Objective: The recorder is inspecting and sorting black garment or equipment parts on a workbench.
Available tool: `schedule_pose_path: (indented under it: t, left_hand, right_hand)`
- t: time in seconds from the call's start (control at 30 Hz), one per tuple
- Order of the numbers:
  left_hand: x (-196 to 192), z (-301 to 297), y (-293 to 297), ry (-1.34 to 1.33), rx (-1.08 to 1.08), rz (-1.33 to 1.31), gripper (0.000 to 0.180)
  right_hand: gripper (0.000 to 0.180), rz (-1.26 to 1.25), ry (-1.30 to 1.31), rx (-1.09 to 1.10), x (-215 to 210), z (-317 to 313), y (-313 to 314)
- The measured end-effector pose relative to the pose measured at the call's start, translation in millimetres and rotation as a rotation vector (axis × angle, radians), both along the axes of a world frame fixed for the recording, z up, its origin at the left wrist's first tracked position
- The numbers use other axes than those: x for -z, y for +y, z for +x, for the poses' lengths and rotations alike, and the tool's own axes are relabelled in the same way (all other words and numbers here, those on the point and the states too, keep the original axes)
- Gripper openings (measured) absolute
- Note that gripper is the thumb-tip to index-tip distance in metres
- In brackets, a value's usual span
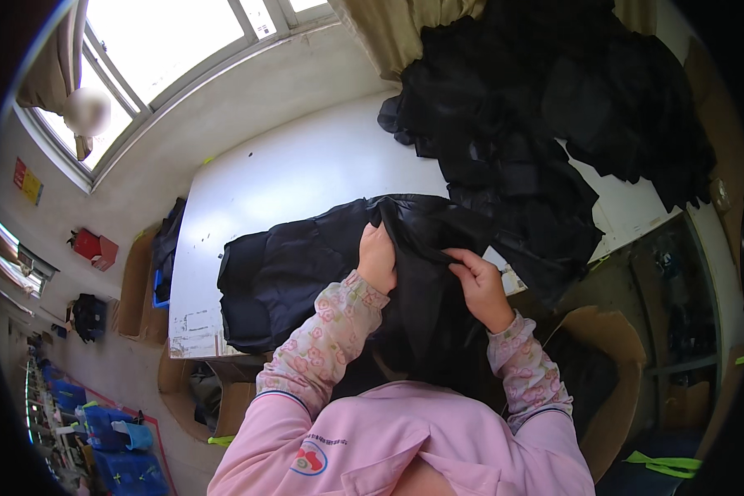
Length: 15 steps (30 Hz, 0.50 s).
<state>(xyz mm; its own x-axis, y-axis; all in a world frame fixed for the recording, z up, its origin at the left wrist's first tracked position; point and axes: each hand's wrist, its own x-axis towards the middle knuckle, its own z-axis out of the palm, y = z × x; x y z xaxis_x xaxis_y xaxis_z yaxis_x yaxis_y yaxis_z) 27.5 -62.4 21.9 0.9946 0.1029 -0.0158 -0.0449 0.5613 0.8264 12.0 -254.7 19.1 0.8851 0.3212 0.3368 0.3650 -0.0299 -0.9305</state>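
Note:
A black cloth piece (426, 289) hangs between my two hands and drapes over the table's near edge toward my lap. My left hand (378, 258) grips its upper fold, fingertips tucked against the fabric. To the right, my right hand (479, 285) pinches the edge of the same cloth between thumb and fingers. Under and left of my left hand, more black cloth (285, 273) lies flat on the white table (306, 169). Whether it is joined to the piece I hold cannot be made out.
A large heap of black cloth pieces (521, 124) covers the table's far right. Cardboard boxes stand below the table at the left (231, 401) and right (612, 339). A window (174, 50) is behind the table. Blue crates (116, 446) stand on the floor at far left.

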Motion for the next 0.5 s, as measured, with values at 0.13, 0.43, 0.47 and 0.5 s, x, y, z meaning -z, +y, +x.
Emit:
schedule_pose_path:
  t: [0.13, 0.43, 0.47, 0.5]
  left_hand:
    - [-17.3, -5.2, -1.0, -0.012, 0.161, 0.206, 0.044]
    - [-17.0, -32.4, 5.3, 0.044, 1.178, 0.188, 0.078]
    - [-19.0, -36.1, 8.4, 0.05, 1.112, 0.092, 0.075]
    - [-19.2, -35.8, 10.2, 0.055, 1.06, -0.005, 0.072]
  right_hand:
    - [0.02, -0.129, -0.327, 0.082, -46.9, 16.7, -37.4]
    - [0.008, -0.303, -0.716, 0.421, -45.6, 86.2, -72.6]
    - [0.01, -0.585, -0.69, 0.298, -24.7, 91.4, -70.0]
    - [0.012, -0.871, -0.647, 0.18, -0.6, 97.1, -75.5]
